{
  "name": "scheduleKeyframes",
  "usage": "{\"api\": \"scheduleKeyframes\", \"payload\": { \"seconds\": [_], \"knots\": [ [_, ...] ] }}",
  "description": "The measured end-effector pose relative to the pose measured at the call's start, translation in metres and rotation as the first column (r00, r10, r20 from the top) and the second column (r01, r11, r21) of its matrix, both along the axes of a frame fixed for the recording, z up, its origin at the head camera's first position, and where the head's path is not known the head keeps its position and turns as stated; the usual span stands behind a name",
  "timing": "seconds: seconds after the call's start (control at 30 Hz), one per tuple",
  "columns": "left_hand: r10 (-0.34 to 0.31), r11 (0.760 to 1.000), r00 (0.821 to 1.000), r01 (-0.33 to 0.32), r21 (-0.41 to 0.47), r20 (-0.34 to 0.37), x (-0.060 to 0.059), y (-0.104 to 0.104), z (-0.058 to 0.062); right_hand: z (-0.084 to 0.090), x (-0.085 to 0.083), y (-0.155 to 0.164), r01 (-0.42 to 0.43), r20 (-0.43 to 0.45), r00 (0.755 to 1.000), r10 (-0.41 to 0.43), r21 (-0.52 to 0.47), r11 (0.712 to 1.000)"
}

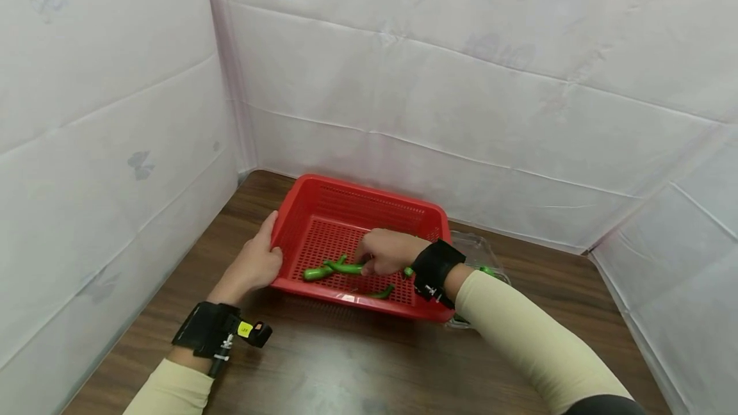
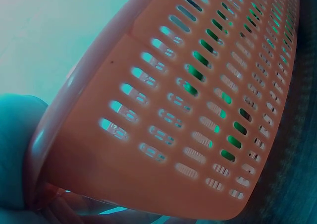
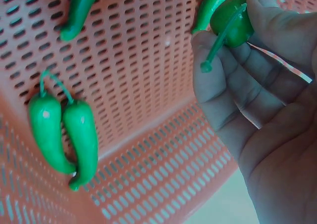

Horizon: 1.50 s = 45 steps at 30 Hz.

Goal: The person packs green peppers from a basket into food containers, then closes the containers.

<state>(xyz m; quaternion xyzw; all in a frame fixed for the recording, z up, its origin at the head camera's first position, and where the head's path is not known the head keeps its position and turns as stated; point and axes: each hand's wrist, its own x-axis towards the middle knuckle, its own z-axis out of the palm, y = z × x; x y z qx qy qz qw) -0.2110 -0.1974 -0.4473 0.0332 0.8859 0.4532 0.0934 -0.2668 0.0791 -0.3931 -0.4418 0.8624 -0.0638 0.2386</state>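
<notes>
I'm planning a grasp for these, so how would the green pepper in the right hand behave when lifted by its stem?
The green pepper looks smooth and glossy, so probably slippery. Its thin stem might bend or snap. The right hand pinches the body, likely the safer hold.

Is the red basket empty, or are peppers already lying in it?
Not empty. Green peppers lie on the floor of the red basket, and the right hand pinches another inside it.

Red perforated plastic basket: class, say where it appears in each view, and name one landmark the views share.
Head: red perforated plastic basket sits centre frame on the table.
Left wrist: its slotted side wall fills most of the frame.
Right wrist: its floor and wall fill the background.
Shared landmark: the rows of slots.
</notes>
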Motion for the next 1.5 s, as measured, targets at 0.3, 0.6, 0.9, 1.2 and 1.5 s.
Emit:
{"api": "scheduleKeyframes", "payload": {
  "seconds": [0.3,0.6,0.9,1.2,1.5],
  "knots": [
    [-0.003,1.0,1.0,0.003,0.0,0.019,-0.001,-0.005,-0.002,0.022,0.004,0.034,0.046,-0.027,0.999,-0.048,-0.043,0.998],
    [0.0,1.0,1.0,0.0,-0.014,0.021,-0.002,-0.014,-0.001,0.04,0.014,0.082,0.086,-0.062,0.994,-0.093,-0.107,0.991],
    [-0.007,1.0,1.0,0.007,-0.018,0.011,-0.004,-0.021,-0.005,0.045,0.021,0.123,0.156,-0.075,0.983,-0.167,-0.131,0.979],
    [-0.016,1.0,1.0,0.016,-0.026,-0.001,-0.004,-0.023,-0.007,0.046,0.03,0.153,0.21,-0.055,0.974,-0.221,-0.151,0.966],
    [-0.022,0.999,1.0,0.021,-0.029,-0.01,-0.005,-0.022,-0.005,0.045,0.04,0.18,0.204,-0.066,0.974,-0.218,-0.175,0.963]
  ]
}}
